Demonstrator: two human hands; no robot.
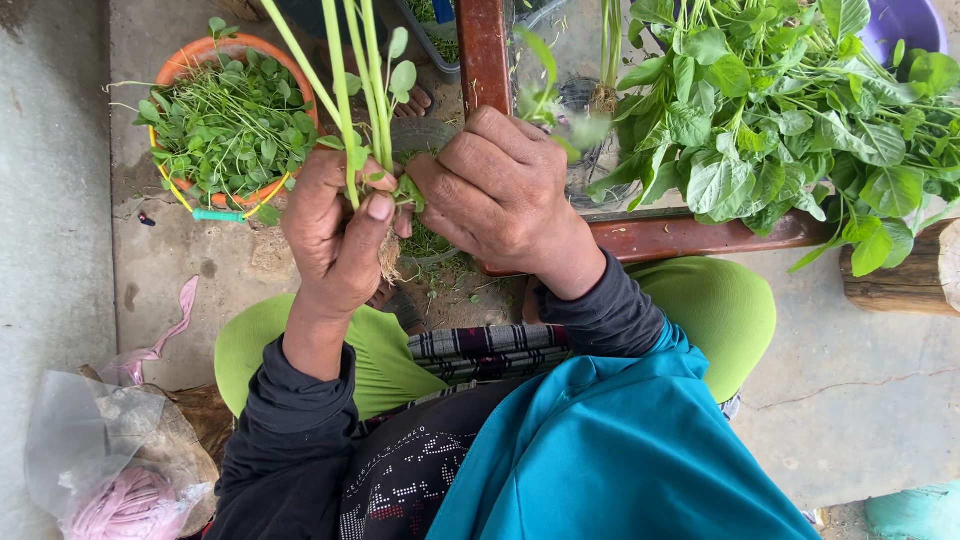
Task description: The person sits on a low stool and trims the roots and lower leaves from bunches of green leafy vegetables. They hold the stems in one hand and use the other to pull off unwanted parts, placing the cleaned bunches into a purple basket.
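Observation:
My left hand (335, 235) is closed around a bunch of long green stalks (352, 90), thumb pressed on them; pale roots hang below the fist. My right hand (500, 190) is closed next to it, fingers pinching at small leaves on the same bunch. Both hands are held above my knees in green trousers. What lies inside the right fist is hidden.
An orange basket (190, 60) full of picked small leaves stands at the upper left. A big heap of leafy greens (790, 120) lies on a wooden bench (690, 238) at the right. A clear plastic bag with pink string (120, 495) sits at the lower left. A log (905, 280) is at far right.

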